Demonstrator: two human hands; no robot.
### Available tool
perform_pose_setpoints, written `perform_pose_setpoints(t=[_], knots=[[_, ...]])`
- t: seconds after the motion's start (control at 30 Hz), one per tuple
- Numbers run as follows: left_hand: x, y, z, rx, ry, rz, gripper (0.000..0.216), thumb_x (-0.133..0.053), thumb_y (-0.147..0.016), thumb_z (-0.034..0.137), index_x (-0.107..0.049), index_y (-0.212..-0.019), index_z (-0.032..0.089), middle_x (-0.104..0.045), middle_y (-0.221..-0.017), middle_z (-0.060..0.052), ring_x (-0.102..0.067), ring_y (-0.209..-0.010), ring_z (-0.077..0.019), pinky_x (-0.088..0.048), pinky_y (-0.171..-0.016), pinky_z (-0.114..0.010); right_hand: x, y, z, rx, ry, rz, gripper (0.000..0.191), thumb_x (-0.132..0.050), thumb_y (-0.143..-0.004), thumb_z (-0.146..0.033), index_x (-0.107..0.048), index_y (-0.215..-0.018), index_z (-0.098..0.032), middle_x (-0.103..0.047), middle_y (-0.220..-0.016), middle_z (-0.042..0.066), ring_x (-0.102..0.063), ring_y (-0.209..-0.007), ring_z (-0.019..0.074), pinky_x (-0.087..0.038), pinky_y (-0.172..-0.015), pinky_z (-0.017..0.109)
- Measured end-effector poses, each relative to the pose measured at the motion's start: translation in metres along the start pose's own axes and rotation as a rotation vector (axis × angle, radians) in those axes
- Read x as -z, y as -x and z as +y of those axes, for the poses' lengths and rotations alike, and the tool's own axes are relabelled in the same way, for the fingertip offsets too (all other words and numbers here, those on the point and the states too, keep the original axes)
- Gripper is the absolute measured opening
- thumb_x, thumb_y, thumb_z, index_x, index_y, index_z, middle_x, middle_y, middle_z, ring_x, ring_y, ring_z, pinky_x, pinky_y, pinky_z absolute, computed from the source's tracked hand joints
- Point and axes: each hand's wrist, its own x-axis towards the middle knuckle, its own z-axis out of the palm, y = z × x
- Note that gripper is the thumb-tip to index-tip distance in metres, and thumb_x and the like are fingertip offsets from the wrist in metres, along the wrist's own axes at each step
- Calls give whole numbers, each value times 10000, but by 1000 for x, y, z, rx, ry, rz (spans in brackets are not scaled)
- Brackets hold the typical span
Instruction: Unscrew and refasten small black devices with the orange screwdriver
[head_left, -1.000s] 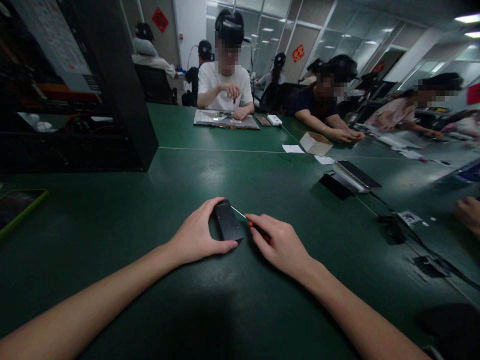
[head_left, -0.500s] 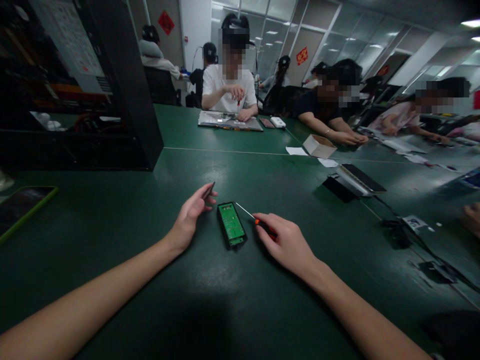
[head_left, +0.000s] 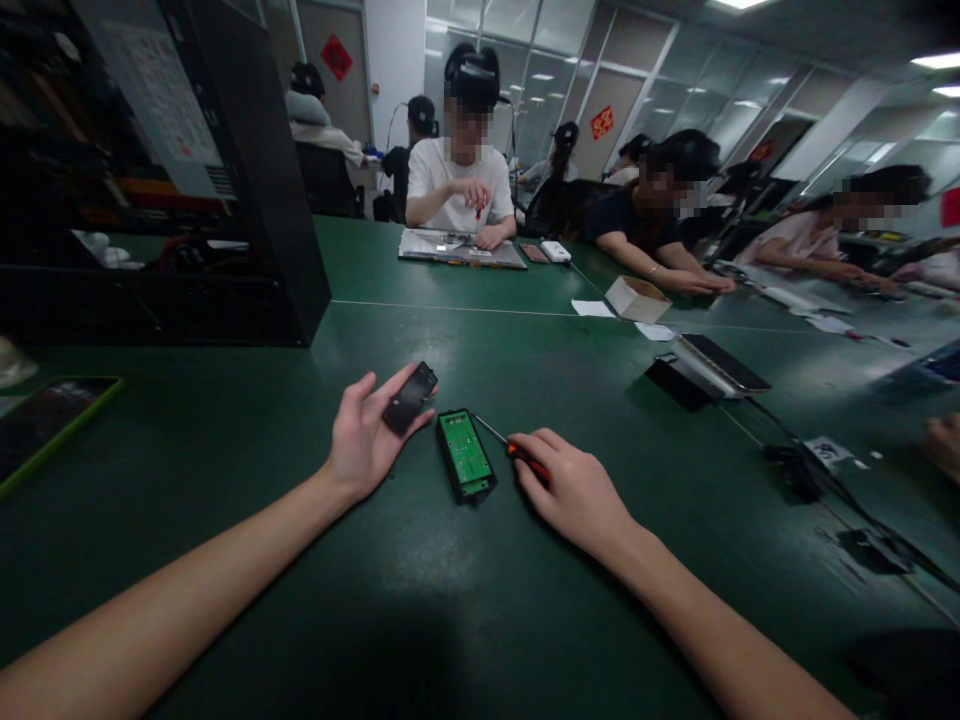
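A small black case half with a green circuit board (head_left: 465,455) inside lies on the green table (head_left: 480,600) between my hands. My left hand (head_left: 364,440) is turned palm up just left of it and holds the black cover (head_left: 409,398) between thumb and fingers. Resting on the table to the right, my right hand (head_left: 574,490) is closed on a red-handled screwdriver (head_left: 517,455). The thin metal tip points at the board's upper right corner.
A green-cased phone (head_left: 45,420) lies at the far left. A dark cabinet (head_left: 172,180) stands at the back left. A phone on a stand (head_left: 709,362), cables and small parts sit to the right. Other people work across the table near a cardboard box (head_left: 636,297).
My left hand lifted the black cover off the device, which exposed the green board, and turned the cover flat in its palm. My right hand stayed in place with the screwdriver.
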Motion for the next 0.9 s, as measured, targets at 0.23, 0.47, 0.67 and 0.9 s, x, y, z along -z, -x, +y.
perform_pose_setpoints(t=[0.23, 0.47, 0.67, 0.9], knots=[[3, -6, -21, -68, -226, 53, 631, -617, -839, 270, -507, -1441, 119, -517, -1522, -184, -577, -1333, -318, -427, -1148, -518, 3, 2, 0, -4, 130, -29, 326, -446, -1025, -288, -624, -1281, -190, -680, -1133, 85, -706, -896, 205, -553, -732, 311], [6, 0, -23, -302, -743, 7, 353, -516, -842, 146, -690, -1148, 182, -708, -1227, -98, -640, -1212, -258, -437, -1135, -484, 6, 5, -9, 23, 200, -51, 312, -458, -1028, -328, -625, -1257, -199, -680, -1097, 82, -697, -876, 218, -549, -687, 319], [16, -2, -10, -397, -1064, -109, 269, -499, -889, 149, -712, -1047, 193, -738, -1077, -79, -688, -1019, -258, -531, -948, -431, 2, 6, -8, 181, 11, 136, 304, -449, -1042, -309, -617, -1239, -148, -655, -1174, 137, -629, -1057, 239, -552, -919, 401], [29, -13, -13, -345, -1062, -82, 301, -451, -899, 159, -727, -1015, 180, -767, -985, -64, -709, -897, -223, -552, -867, -363, -5, 0, -31, 242, -56, 127, 603, -637, -935, -463, -475, -1414, -135, -507, -1429, 204, -511, -1292, 334, -482, -1074, 535]])
